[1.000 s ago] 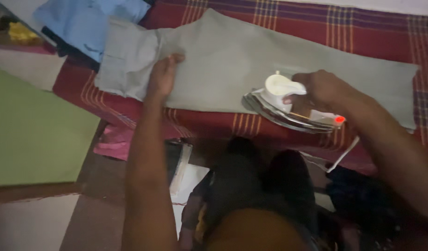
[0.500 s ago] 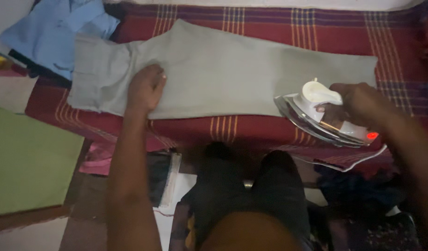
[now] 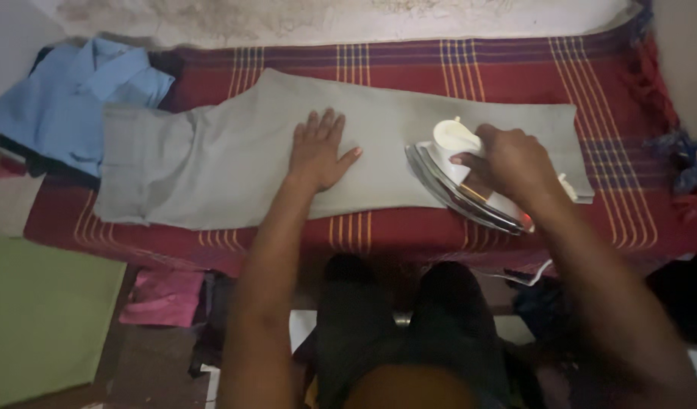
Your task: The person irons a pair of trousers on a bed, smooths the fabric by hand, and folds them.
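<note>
Left hand [image 3: 318,151] flat, open on grey trousers [image 3: 212,167], right hand [image 3: 511,163] gripping white iron [image 3: 454,144], red checked cloth [image 3: 470,72]

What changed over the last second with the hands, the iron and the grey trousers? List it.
The left hand slid along the flat grey cloth trousers from the waist end toward the middle. The right hand brought the white-handled metal iron from the near edge onto the trouser leg. The grip on the iron, the red checked cloth and the light blue shirt stayed.
</note>
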